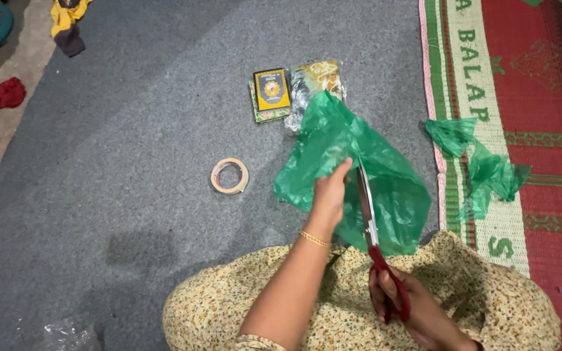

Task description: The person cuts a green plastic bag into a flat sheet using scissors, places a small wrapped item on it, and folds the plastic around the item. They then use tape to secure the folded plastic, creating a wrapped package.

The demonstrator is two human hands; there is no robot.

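Left hand [328, 190] pinching green plastic sheet [359, 175] at its edge, held up over grey carpet [131, 130]. Right hand [411, 305], fingers through red-handled scissors [375, 240], blades along the film. Looks light, limp, slippery; best gripped taut beside the cut.

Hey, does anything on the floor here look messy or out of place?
Yes: crumpled green plastic scraps lie on the woven mat, apart from the green sheet being cut, and a red cloth lies off the grey carpet.

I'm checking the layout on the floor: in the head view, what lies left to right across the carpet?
Red cloth → tape roll → small yellow-and-green book → left hand holding the green plastic sheet → green plastic offcuts.
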